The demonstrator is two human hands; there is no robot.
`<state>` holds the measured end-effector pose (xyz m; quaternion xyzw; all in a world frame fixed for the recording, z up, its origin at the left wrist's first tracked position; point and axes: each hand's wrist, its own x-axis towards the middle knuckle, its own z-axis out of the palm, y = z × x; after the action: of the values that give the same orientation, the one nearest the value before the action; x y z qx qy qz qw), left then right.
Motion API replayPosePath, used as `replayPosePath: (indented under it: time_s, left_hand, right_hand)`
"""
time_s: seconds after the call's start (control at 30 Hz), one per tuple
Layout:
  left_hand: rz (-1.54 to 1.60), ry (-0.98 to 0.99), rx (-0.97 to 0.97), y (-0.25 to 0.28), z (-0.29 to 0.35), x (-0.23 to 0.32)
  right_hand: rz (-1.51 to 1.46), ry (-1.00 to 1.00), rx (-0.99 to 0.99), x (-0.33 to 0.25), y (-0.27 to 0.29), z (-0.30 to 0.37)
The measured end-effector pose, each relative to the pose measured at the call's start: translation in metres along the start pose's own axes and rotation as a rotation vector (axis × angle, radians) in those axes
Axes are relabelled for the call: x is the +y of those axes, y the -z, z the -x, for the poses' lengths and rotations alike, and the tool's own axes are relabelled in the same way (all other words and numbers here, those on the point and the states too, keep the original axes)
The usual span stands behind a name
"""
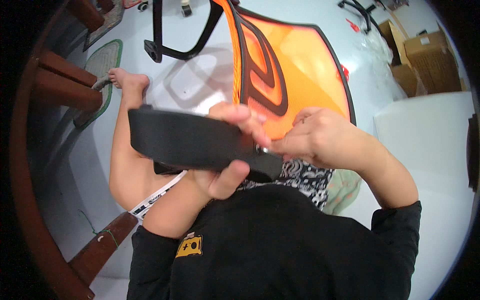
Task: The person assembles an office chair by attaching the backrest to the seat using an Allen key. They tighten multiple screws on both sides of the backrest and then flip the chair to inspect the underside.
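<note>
A black chair armrest [185, 140] is held up in front of my body, its long padded part pointing left. My left hand [220, 182] wraps round it, with the thumb on the near side and the fingers over the far side. At the armrest's right end a small shiny metal piece [261, 149] shows, perhaps a screw. Fingers of my right hand [317, 137] are pinched together right beside that piece; what lies between them is too small and blurred to name. Just beyond both hands stands an orange mesh chair back [305, 65] with a dark frame.
A black looped chair part [187, 52] rises beyond the armrest. Brown wooden legs [65, 87] and a green-edged mat [105, 62] are on the left. Cardboard boxes [432, 60] and clear plastic wrap [377, 55] lie at the far right. A white panel [425, 125] stands nearer on the right.
</note>
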<state>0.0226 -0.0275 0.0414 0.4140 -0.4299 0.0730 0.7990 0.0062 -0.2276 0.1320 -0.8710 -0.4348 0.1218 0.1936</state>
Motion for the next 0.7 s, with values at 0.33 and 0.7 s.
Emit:
replayPosePath:
  time_s: [0.33,0.7]
  left_hand:
    - [0.058,0.328,0.041,-0.007,-0.002,0.026]
    - [0.040,-0.002,0.202,-0.019,0.009,0.002]
  right_hand:
    - [-0.294,0.698,-0.088,0.066,0.006,-0.063]
    - [-0.267,0.748,0.106,0.067,-0.006,-0.070]
